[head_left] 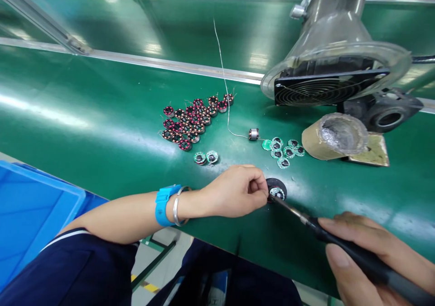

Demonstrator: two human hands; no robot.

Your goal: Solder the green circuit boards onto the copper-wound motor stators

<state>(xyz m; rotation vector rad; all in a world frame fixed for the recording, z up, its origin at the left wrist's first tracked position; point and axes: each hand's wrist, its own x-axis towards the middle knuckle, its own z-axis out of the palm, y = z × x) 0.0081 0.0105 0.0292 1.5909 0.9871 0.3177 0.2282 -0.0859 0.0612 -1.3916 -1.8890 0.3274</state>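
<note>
My right hand (363, 247) is wrapped round the black handle of a soldering iron (316, 228). The iron's metal tip meets the edge of a small round circuit board (277, 193), which sits in a round black holder (277, 182). At the left side of that board, my left hand (242, 191) is closed in a pinch; what its fingertips hold is hidden. Beyond the hands lies a wound motor stator (253, 134) on its side, with a thin silvery wire (221, 66) running down to it from above.
Several copper-wound stators (186, 124) are grouped on the green bench (112, 161). Two pieces topped with boards (206, 157) lie nearer. Loose round boards (283, 151) lie beside a cardboard-coloured cup (317, 136). An extraction hood with a fan (331, 88) overhangs the right; a blue bin (37, 215) stands left.
</note>
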